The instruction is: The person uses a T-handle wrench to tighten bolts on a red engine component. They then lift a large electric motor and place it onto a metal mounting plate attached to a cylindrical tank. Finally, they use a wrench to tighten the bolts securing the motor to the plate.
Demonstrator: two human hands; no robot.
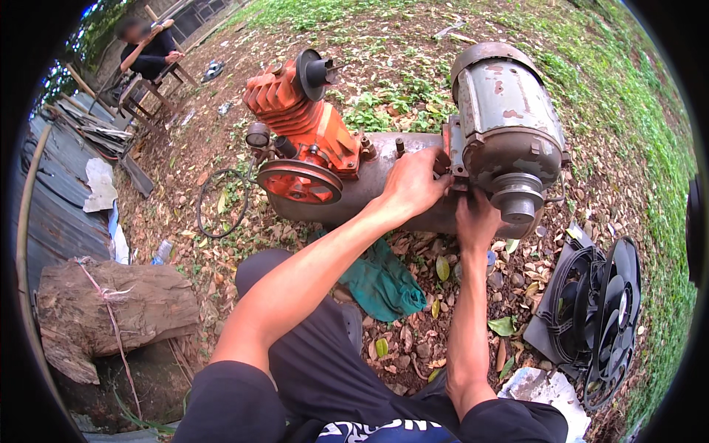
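Note:
An air compressor lies in front of me, with a brown, worn tank (pixel 384 155) carrying an orange finned pump head (pixel 314 133) at the left. At its right end sits a grey electric motor (pixel 506 103) with patchy paint and a stepped pulley (pixel 517 198). My left hand (pixel 417 184) reaches over the tank, its fingers curled together at the motor's mounting bracket (pixel 455 148). Whatever they pinch there is too small to make out. Just below the bracket is my right hand (pixel 478 220), raised against the underside; its fingertips are hidden beneath the motor mount.
A teal cloth (pixel 388 280) lies on the leaf-strewn ground before the tank. Black fans (pixel 609 310) rest at the right. A log (pixel 114 310) and corrugated sheets (pixel 63 199) occupy the left. Farther back, a person (pixel 151 55) sits on a wooden bench (pixel 148 92).

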